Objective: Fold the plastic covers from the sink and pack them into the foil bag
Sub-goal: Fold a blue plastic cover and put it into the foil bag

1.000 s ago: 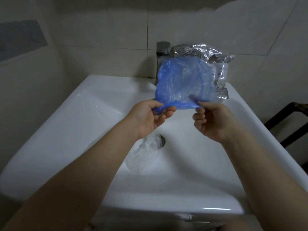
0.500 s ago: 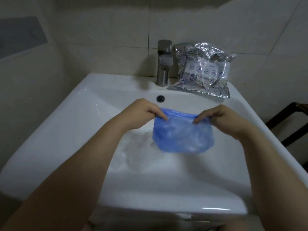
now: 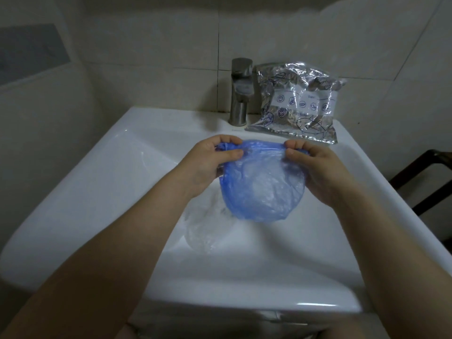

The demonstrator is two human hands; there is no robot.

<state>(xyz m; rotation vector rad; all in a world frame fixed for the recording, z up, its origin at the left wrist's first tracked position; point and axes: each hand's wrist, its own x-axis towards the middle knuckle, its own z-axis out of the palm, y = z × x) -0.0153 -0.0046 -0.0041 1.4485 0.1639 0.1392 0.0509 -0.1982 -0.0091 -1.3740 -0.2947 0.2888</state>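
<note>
You're in home bathroom. White ceramic sink (image 3: pixel 102 182) mounted against wall, brushed metal single-lever faucet (image 3: pixel 241 91) at back rim. Large pale glazed wall tiles (image 3: pixel 281 33) with grout lines behind it. Dim indoor light. Dark wooden frame (image 3: pixel 425 172), maybe chair or rack, at your right edge.

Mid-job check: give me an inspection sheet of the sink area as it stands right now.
Surface: white sink, basin holds covers.
Job's things: blue cover held above the basin by its top edge; clear cover lying crumpled in the basin; foil bag propped against the wall beside the tap.
Clutter: nothing seen.
Grippers: left hand and right hand each pinch a top corner of the blue cover.
Cables: nothing seen.
Surroundings: tiled wall; dark frame at right.
</note>
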